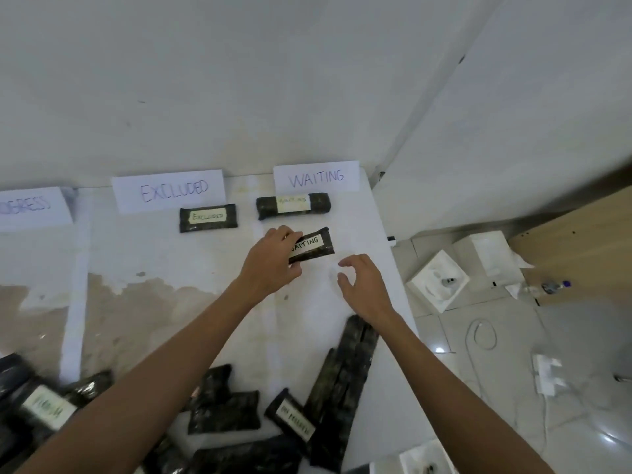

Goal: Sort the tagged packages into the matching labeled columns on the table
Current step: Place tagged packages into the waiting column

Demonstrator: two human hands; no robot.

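From the head camera, the left hand [270,261] had its fingers and thumb curled round the near end of a dark package tagged WAITING [313,246]. It held the package low over the table [307,319], slightly askew. Whether the package's far end already touched the surface, I could not tell. The right hand [366,285] hovered just beside it with the fingers loosely curved and apart, gripping nothing.

The package sat in the right-hand column, under the WAITING sign [316,176] and just short of another WAITING package [294,204] that lay near the sign. One column over, an EXCLUDED package [208,217] lay under the EXCLUDED sign [169,190]. A third sign [30,206] at the left edge was cut off and only partly readable.

To my eye this was the placing step: the tag matched the column, and the package only needed setting down. The next move seemed to call for squaring it up behind its neighbour, perhaps with the free hand steadying it, and then letting go.

After that, a heap of unsorted packages [222,412] lay at the near edge. Several of their tags were turned away or blurred, so they would need turning over to be read.
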